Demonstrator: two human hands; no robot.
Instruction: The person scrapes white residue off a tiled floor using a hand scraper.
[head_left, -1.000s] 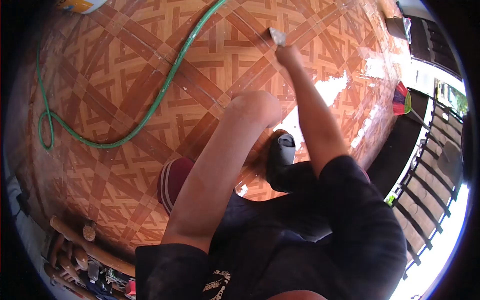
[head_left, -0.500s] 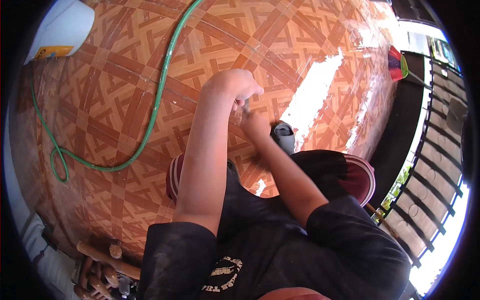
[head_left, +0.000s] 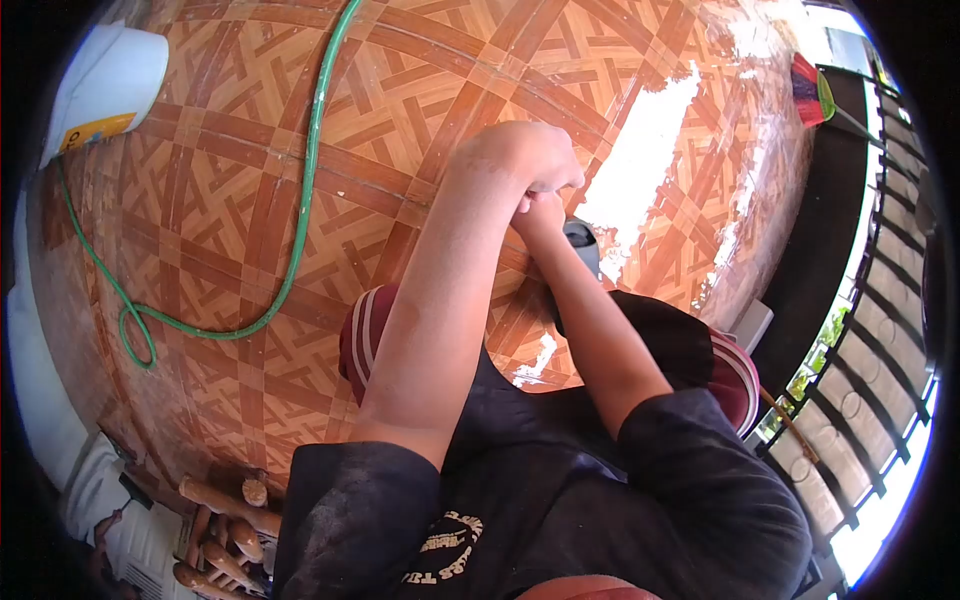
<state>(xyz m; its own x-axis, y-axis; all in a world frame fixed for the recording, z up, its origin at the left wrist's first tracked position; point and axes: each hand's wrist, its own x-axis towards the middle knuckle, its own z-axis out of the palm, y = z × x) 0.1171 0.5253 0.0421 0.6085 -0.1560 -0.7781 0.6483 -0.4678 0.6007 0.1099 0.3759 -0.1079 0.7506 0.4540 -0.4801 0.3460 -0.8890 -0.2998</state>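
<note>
My left hand (head_left: 548, 160) is bent at the wrist, its fingers curled inward over something I cannot make out. Right beneath it and touching it, my right hand (head_left: 541, 212) is closed, with most of its fingers hidden. Both hands are together above the patterned tile floor (head_left: 400, 130), in front of my knees. Just right of my right wrist, a dark grey rounded object (head_left: 582, 248) shows in part behind the forearm.
A green hose (head_left: 308, 190) curves over the floor on the left. A white bucket (head_left: 125, 75) stands at the upper left. Turned wooden pieces (head_left: 225, 545) lie at the lower left. A red and green brush head (head_left: 810, 92) is at the upper right, beside a black barred gate (head_left: 850, 400).
Both hands have shifted right in the view and are closer together, the left now overlapping the right. The thin item glimpsed between them before is now hidden. The whole view has shifted slightly.
</note>
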